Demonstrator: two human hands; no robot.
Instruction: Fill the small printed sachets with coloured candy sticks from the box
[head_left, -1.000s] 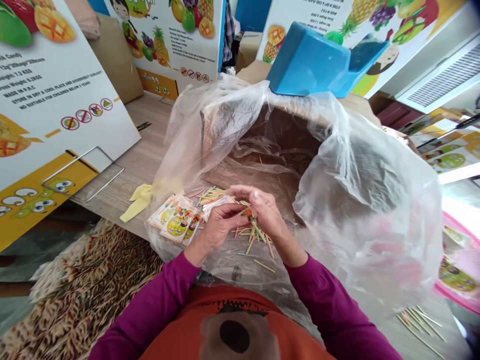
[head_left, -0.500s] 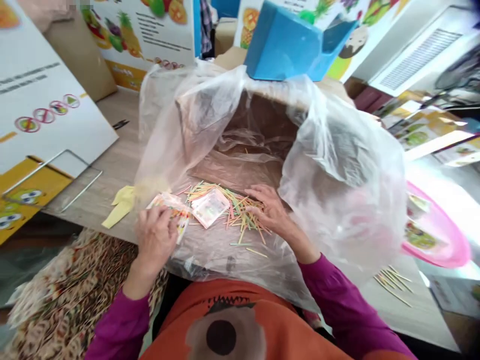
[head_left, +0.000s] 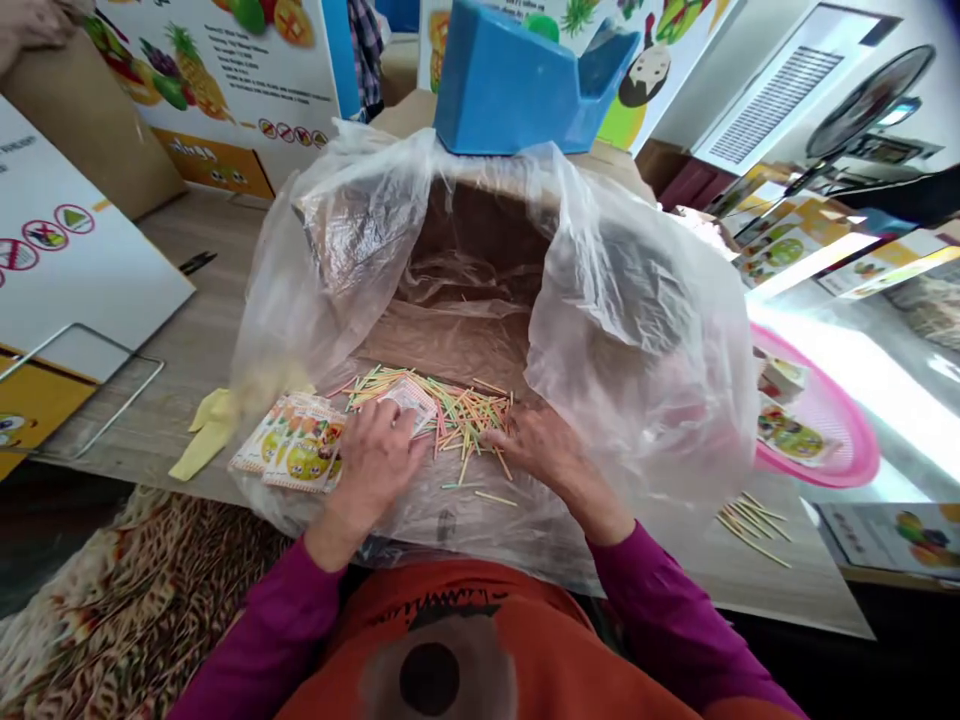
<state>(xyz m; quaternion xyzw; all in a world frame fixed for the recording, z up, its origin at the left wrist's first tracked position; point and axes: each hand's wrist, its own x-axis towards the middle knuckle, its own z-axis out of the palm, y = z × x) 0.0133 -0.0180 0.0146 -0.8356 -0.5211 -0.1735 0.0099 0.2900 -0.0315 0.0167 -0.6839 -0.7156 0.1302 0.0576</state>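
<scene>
Thin pastel-coloured sticks (head_left: 469, 408) lie in a loose heap on clear plastic at the mouth of a plastic-lined cardboard box (head_left: 450, 335). A small printed packet (head_left: 411, 396) lies on the heap's left part. My left hand (head_left: 375, 452) covers its near edge with fingers bent onto it and the thumb close by. Beside that hand, several fruit-printed packets (head_left: 300, 445) lie overlapping. At the heap's right end, my right hand (head_left: 547, 445) has its fingers curled around some sticks; its fingertips are partly hidden.
A blue tape dispenser (head_left: 517, 85) stands on the box. Yellow gloves (head_left: 206, 430) and a bent wire frame (head_left: 120, 410) are on the left. To the right are a pink basket (head_left: 862, 450) with packets and more sticks (head_left: 754, 520). Another person's hand (head_left: 37, 25) shows at top left.
My left hand has moved right, off the packets on the left and onto the small packet. My right hand's spread fingers have curled in at the sticks. The view has shifted right.
</scene>
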